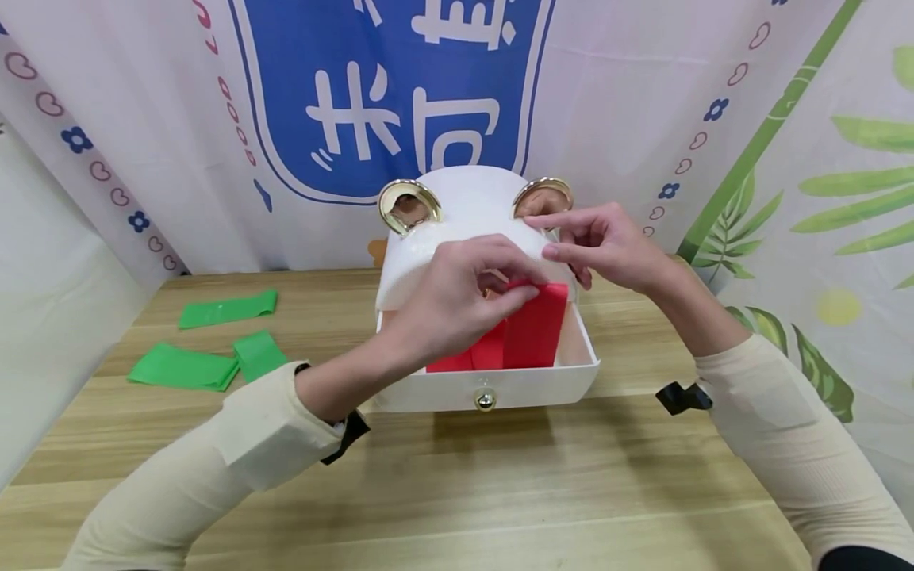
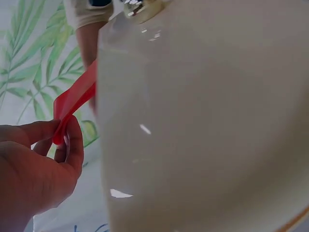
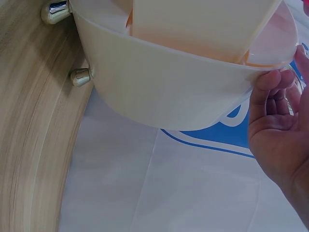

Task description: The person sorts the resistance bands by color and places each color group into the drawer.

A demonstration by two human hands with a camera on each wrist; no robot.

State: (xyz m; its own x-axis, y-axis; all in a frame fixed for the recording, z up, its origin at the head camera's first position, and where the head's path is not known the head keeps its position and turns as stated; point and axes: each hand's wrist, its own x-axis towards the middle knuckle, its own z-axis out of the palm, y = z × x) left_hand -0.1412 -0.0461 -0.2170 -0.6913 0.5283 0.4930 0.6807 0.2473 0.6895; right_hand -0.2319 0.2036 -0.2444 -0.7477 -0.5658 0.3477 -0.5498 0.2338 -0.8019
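A white rounded box [image 1: 474, 198] with two gold-rimmed ears stands on the table, its front drawer [image 1: 414, 392] pulled out. Red flat bands [image 1: 535, 329] lie in the drawer, one standing up against its right side. My left hand [image 1: 457, 297] pinches the top edge of that red band between thumb and fingers. The left wrist view shows the same red band [image 2: 75, 101] folded at the fingertips. My right hand [image 1: 607, 246] touches the box's upper right side near the right ear, index finger extended and thumb apart. In the right wrist view its fingertips meet the box's rim [image 3: 193, 58].
Several green bands [image 1: 228, 309] lie flat on the wooden table [image 1: 457, 492], left of the box. A gold knob [image 1: 485, 399] sits on the drawer front. Behind the box hangs a printed curtain [image 1: 607, 103]. Small gold feet [image 3: 80, 77] raise the box off the table.
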